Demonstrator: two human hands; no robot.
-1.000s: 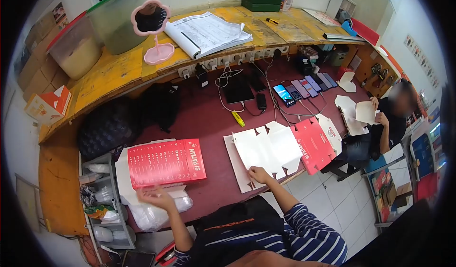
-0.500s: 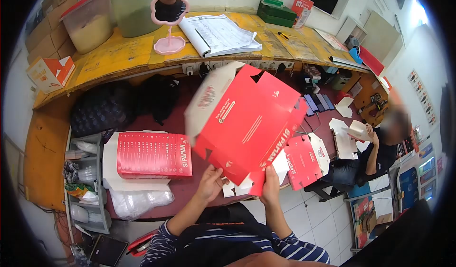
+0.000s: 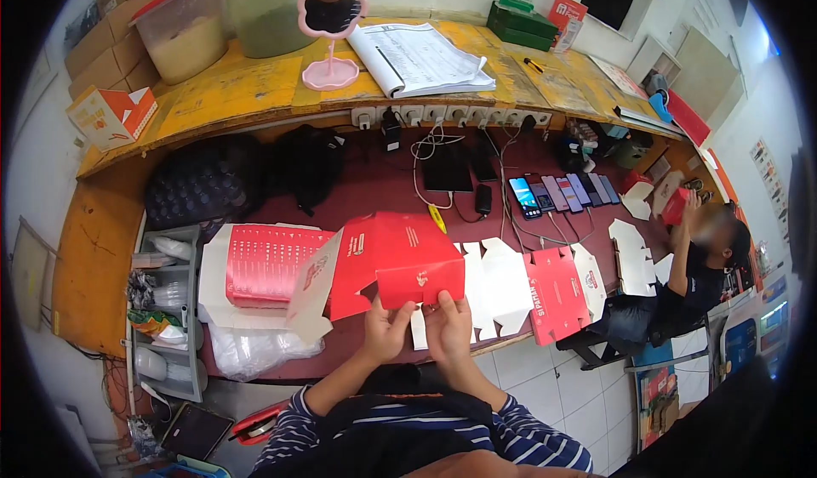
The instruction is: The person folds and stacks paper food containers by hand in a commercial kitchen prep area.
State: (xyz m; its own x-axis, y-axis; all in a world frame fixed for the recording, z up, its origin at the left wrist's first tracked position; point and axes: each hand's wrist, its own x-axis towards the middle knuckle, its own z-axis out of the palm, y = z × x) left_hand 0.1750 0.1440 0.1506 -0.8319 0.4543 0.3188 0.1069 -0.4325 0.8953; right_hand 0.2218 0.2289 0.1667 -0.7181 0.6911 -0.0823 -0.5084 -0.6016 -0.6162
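1. Red carton (image 3: 400, 257): held partly folded above the surface (image 3: 383, 196), near its near edge; a pale flap extends leftward, overlapping the stack in view.
2. Left hand (image 3: 385, 335): nearly closed, thumb and fingers pinching the carton's near edge.
3. Right hand (image 3: 449, 329): just beside the left, closed on the same edge, its thumb against the red front panel.
4. Stack of printed red sheets (image 3: 271, 264): lies toward the surface's left end, with a clear plastic bag (image 3: 259, 350) just beside it at the near edge.
5. White blanks (image 3: 504, 287): lie flat to the right of the carton; a red blank (image 3: 557, 298) lies just beside them, reaching the near edge.
6. Phones (image 3: 555, 195): form a row toward the surface's far right.
7. Co-worker (image 3: 681, 282): sits at the right end, arms raised beside a red-and-white carton piece (image 3: 672, 206).
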